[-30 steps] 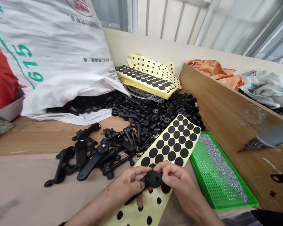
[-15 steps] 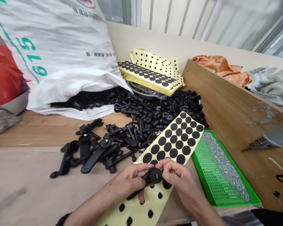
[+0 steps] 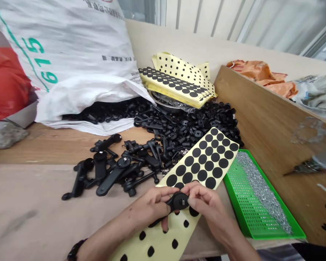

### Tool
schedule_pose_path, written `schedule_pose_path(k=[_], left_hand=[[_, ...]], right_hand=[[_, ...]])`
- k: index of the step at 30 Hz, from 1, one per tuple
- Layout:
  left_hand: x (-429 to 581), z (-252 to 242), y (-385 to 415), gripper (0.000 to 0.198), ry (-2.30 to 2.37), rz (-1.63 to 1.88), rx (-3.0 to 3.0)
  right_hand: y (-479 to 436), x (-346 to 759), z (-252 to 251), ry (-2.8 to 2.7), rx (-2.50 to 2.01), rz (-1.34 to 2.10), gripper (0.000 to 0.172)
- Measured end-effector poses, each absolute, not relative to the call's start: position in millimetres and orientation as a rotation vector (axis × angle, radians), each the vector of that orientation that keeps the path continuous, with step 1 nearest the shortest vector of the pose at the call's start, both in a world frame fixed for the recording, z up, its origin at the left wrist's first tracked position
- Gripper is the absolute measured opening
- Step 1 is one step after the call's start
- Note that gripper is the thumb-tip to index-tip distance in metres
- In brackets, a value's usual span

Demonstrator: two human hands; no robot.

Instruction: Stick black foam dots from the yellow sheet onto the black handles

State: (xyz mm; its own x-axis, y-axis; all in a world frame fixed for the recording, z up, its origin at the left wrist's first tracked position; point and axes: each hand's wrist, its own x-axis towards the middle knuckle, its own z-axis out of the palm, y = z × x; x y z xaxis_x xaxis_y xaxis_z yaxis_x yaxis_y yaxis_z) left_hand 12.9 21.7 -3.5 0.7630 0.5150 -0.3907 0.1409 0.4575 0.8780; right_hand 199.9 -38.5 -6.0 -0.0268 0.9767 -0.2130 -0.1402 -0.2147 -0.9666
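Note:
My left hand (image 3: 154, 206) is closed round a black plastic crank handle (image 3: 180, 201), whose round head faces up with a small metal piece at its centre. The thumb and fingertips of my right hand (image 3: 206, 201) pinch the right edge of that head. Whether they also hold a thin black disc there, I cannot make out. Under both hands lies a yellow backing sheet (image 3: 184, 167) with rows of round black stickers on its far part. Its near part shows small black spots. Several similar black handles (image 3: 112, 179) lie in a loose group to the left.
A heap of black parts (image 3: 190, 125) spills from a white woven sack (image 3: 78, 47). More sticker sheets (image 3: 176, 85) rest on a metal bowl behind. At the right stand a green basket (image 3: 240, 214) of small metal pieces and a slanted wooden board (image 3: 263, 112) with a tool tip against it.
The whole view has shifted slightly, with the scene a little further right and up. Both hands keep nearly the same grip on the crank handle.

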Motion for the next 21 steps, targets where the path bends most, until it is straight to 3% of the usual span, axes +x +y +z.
schedule_pose_path(k=[21], left_hand=[[14.2,-7.3,18.2,0.037,0.855,0.262,1.29]], right_hand=[[-37.6,198.5,-4.9,-1.068,-1.274,1.401,0.015]])
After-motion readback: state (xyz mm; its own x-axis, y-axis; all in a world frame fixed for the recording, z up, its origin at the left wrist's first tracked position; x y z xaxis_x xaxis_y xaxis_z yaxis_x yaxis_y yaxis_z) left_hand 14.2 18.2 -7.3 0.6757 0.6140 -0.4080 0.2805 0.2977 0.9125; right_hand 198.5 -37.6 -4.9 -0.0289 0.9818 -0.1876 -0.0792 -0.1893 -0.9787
